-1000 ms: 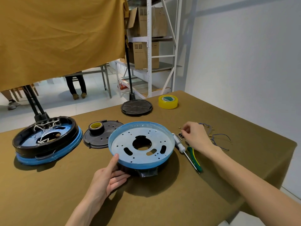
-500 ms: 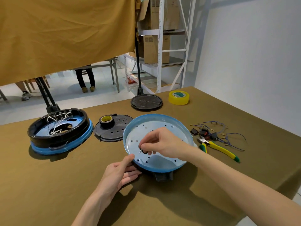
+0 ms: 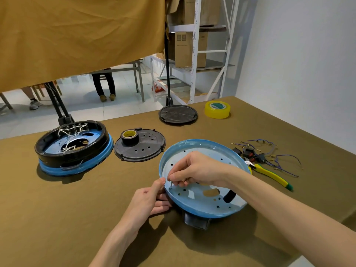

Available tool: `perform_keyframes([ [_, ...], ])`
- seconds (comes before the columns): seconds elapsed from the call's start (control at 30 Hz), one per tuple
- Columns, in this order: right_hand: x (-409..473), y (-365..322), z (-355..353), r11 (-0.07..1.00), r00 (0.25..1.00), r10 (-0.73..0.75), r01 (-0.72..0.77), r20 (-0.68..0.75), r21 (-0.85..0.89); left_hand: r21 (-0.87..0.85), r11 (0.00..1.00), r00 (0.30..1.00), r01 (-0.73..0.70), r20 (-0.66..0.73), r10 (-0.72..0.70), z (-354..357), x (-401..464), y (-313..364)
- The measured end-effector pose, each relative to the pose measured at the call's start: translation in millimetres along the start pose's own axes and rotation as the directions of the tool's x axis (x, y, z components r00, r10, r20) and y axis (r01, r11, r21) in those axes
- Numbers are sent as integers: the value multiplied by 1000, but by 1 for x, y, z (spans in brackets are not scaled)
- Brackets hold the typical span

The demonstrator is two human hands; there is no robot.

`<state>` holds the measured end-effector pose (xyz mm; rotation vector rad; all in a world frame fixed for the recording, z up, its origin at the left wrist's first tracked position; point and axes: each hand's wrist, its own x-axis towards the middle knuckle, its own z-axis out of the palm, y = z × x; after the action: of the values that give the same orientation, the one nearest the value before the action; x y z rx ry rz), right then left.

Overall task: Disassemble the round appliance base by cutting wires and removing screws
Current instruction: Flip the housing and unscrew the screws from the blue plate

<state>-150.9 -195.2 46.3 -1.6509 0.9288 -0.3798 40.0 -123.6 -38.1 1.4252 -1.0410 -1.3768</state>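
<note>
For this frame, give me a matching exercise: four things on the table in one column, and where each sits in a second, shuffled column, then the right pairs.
Things:
1. yellow tape roll
2. black tape roll
3. yellow-handled cutters
4. cut wires

Places:
A. on the black perforated plate
B. far side of the table, near the white wall
C. in a loose heap with small black parts, right of the blue-rimmed base
D. lying flat just right of the blue-rimmed base, nearer than the heap

Pairs: 1-B, 2-A, 3-D, 4-C
</note>
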Motion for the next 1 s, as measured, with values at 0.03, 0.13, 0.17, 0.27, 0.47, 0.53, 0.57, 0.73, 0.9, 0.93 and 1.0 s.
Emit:
perform_keyframes([
  [0.03, 0, 1, 0, 1000, 1000, 7, -7, -3, 0, 6, 1000, 1000, -2, -2, 2, 0, 0, 0],
  [0.13, 0, 1, 2, 1000, 1000, 15, -15, -5, -11, 22, 1000, 1000, -8, -4, 8, 0, -1, -1],
  [0.17, 0, 0, 2, 1000, 1000, 15, -15, -7, -21, 24, 1000, 1000, -10, -2, 10, 0, -1, -1],
  [0.27, 4, -3, 5, 998, 1000, 12, -14, -28, -61, 16, 1000, 1000, -9, 0, 9, 0, 0, -1],
  [0.47, 6, 2, 7, 996, 995, 71, -74, -66, -54, 1, 1000, 1000, 1, 4, -1, 0, 2, -3],
  [0.53, 6, 0, 4, 994, 993, 111, -111, -45, -8, -8, 1000, 1000, 10, 1, -10, -1, 3, -3],
  [0.57, 7, -1, 3, 992, 991, 128, -128, -34, -8, -11, 1000, 1000, 14, -1, -14, -1, 3, -4],
  [0.73, 13, -4, 6, 976, 983, 185, -185, -10, -116, 1, 1000, 1000, 22, 2, -22, -2, 4, -5],
  [0.9, 20, -7, 6, 958, 973, 230, -230, -20, -173, -5, 999, 999, 33, -8, -33, -2, 5, -5],
  [0.93, 20, -7, 6, 955, 971, 237, -236, -19, -181, -8, 999, 999, 33, -9, -33, -2, 4, -5],
  [1.0, 21, -7, 5, 951, 970, 243, -242, -19, -191, -12, 999, 999, 29, -13, -29, -1, 4, -5],
])
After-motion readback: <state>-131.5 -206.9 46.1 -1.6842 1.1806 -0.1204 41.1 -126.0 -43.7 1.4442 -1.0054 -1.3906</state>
